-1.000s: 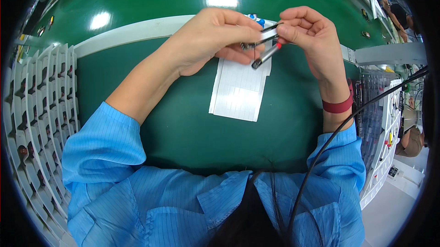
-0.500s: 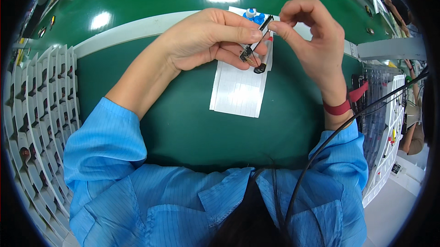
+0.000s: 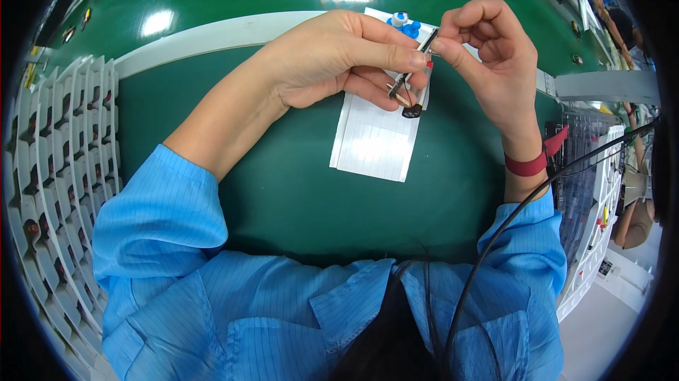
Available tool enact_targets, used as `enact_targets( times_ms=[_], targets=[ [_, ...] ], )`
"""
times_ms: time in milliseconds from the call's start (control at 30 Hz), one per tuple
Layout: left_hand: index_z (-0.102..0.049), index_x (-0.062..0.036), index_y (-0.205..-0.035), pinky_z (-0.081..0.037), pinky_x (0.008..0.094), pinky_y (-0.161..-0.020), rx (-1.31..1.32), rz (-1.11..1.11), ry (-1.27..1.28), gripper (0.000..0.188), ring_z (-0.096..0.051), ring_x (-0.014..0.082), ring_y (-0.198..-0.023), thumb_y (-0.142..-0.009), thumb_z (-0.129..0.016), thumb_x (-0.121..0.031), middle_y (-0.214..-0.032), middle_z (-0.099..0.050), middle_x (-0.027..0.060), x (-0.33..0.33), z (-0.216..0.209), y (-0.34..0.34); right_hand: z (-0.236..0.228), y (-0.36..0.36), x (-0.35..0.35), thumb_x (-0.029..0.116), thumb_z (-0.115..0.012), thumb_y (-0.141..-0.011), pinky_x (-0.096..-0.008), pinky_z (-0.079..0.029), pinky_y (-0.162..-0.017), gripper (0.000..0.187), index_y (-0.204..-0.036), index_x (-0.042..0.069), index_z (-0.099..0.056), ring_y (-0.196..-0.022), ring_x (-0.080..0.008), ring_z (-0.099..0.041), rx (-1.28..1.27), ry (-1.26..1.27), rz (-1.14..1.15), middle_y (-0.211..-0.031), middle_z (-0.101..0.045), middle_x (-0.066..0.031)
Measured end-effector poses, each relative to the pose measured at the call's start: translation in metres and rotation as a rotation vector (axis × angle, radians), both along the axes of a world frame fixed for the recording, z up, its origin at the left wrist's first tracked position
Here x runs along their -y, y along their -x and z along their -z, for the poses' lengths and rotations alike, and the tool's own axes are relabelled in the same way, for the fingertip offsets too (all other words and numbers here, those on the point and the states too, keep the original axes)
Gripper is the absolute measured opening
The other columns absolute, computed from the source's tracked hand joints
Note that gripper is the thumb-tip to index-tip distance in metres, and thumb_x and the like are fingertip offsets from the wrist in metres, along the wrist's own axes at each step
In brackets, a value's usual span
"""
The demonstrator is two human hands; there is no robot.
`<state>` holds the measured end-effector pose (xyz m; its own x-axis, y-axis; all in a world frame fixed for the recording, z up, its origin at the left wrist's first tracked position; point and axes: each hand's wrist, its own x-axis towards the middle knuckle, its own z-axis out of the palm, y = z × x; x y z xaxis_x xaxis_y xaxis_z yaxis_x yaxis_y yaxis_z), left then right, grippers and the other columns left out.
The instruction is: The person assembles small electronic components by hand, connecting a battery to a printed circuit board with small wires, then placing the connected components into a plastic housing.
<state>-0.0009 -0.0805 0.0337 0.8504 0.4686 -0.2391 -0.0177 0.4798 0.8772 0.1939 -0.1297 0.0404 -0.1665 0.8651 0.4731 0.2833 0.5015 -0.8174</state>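
Observation:
My left hand pinches a slim black electronic part between thumb and fingers, holding it tilted above the work surface. At the part's lower end is a small gold-coloured piece, and a small black piece hangs below by a thin wire. My right hand is closed, its thumb and index finger pinched beside the part's upper end. What lies between those fingertips is too small to tell. Under the hands lies a sheet of lined white paper, with blue-and-white bottle-like items at its far end.
Stacked white trays with curved slots stand at the left. On the right are clear plastic trays and a white rack. A black cable crosses my right forearm. A pale raised edge bounds the green mat.
Both hands have shifted slightly right with the electronic part, which has turned to show a narrower side. The small black hanging piece has moved right with it.

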Motion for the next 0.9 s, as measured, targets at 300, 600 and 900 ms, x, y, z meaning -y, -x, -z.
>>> enact_targets(
  times_ms=[300,600,900],
  targets=[
    [-0.058,0.0002,-0.103,-0.056,0.0249,-0.063,0.018,-0.089,0.036,0.029,-0.064,0.0167,-0.074,-0.082,-0.06,-0.019,-0.087,-0.064,0.011,0.002,-0.002,-0.001,0.009,0.015,0.002,-0.007,-0.064,-0.068,-0.0232,-0.048,-0.057,0.02,-0.082,0.001,-0.053,-0.065,-0.0144,-0.059,0.175,-0.433,0.209,-0.078,-0.06,-0.0076],
    [-0.058,0.0019,-0.104,-0.056,0.0255,-0.064,0.005,-0.071,0.024,0.029,-0.064,0.0163,-0.073,-0.082,-0.059,-0.018,-0.088,-0.064,0.0113,0.002,-0.003,-0.002,0.012,0.009,-0.003,-0.005,-0.064,-0.07,-0.022,-0.049,-0.059,0.022,-0.085,0.001,-0.05,-0.065,-0.0117,-0.059,0.212,-0.365,0.252,-0.078,-0.06,-0.005],
    [-0.057,0.0039,-0.103,-0.056,0.0255,-0.067,0.105,-0.072,0.099,0.028,-0.064,0.0174,-0.076,-0.084,-0.056,-0.017,-0.09,-0.063,0.0136,0.007,0.005,-0.007,0.014,0.008,-0.003,-0.012,-0.061,-0.058,-0.027,-0.047,-0.057,0.03,-0.079,0.005,-0.046,-0.068,-0.0207,-0.057,0.474,-0.662,0.253,-0.076,-0.057,-0.0048]
  ],
)
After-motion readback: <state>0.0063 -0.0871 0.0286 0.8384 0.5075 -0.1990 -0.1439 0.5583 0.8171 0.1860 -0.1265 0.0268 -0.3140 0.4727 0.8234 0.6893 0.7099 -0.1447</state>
